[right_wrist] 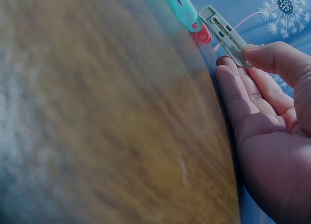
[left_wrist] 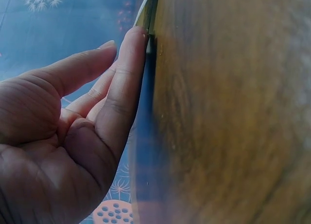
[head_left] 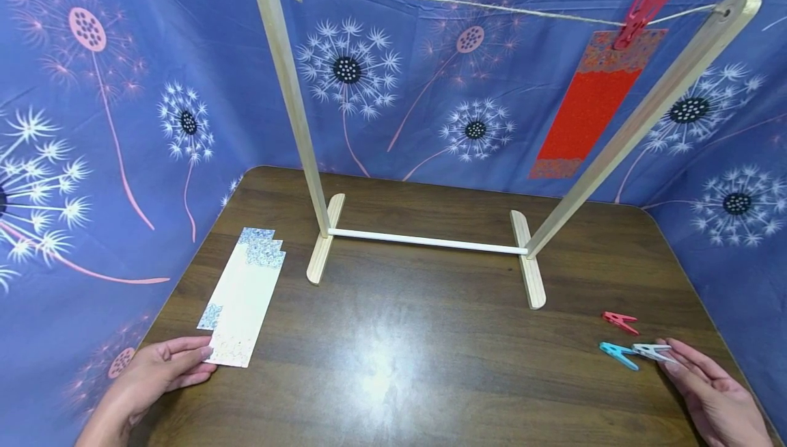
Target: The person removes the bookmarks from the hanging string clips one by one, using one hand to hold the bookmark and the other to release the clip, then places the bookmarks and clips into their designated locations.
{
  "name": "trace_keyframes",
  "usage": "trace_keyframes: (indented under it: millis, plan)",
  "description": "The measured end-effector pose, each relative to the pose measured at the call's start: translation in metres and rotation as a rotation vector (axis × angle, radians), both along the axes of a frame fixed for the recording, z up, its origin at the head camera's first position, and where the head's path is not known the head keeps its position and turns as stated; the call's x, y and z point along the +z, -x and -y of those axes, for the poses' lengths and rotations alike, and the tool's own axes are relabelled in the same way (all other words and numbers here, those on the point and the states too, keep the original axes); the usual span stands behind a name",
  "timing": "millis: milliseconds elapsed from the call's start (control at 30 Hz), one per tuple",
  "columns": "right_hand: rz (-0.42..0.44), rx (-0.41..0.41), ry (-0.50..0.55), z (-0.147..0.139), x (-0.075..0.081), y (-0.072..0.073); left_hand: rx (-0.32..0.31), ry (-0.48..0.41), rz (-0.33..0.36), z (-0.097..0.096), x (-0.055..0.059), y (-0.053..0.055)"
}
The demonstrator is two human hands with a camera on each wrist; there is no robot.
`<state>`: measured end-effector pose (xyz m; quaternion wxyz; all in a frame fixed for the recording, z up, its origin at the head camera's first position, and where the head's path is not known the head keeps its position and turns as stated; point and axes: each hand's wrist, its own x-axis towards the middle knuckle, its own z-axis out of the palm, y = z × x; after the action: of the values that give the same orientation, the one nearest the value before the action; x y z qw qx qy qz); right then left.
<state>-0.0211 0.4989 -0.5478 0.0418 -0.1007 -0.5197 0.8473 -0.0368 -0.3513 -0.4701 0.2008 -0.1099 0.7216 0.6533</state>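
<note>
My left hand (head_left: pixel 161 372) is at the near left corner of several overlapping paper strips (head_left: pixel 246 296), pale with blue-patterned ends. Its fingertips touch the strip's edge, and in the left wrist view the thumb stands apart from the fingers (left_wrist: pixel 127 63). With thumb and fingertips my right hand (head_left: pixel 716 392) pinches one end of a grey clothespin (head_left: pixel 650 350). Right by that clothespin's far end lies a blue clothespin (head_left: pixel 617 353), with a red clothespin (head_left: pixel 619 322) just beyond it. The right wrist view shows the grey one tilted between thumb and fingers.
A wooden stand (head_left: pixel 290 91) with a white crossbar (head_left: pixel 424 240) sits toward the back of the table (head_left: pixel 430 365). Twine (head_left: pixel 443 0) runs between its post tops. From it hangs a red strip (head_left: pixel 590 115), held by a red clothespin (head_left: pixel 642 13). Blue dandelion-patterned cloth (head_left: pixel 418 132) surrounds the table.
</note>
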Motion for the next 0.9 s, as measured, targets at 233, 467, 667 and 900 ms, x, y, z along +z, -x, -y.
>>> trace_keyframes:
  millis: [233, 467, 667, 900]
  plan:
    - [0.021, -0.022, -0.066, 0.0019, 0.0006, 0.0011, -0.010, 0.001, -0.005, 0.0006, 0.0015, -0.0012]
    - [0.009, -0.041, -0.019, 0.0031, -0.0011, 0.0020, -0.009, 0.044, 0.011, 0.0012, 0.0030, -0.0009]
    - [0.052, -0.098, -0.033, 0.0044, -0.0004, 0.0021, 0.000, 0.052, 0.017, 0.0009, 0.0051, -0.0003]
    - [-0.047, -0.045, 0.016, 0.0035, -0.0001, 0.0021, -0.010, 0.050, -0.013, 0.0024, 0.0048, -0.0002]
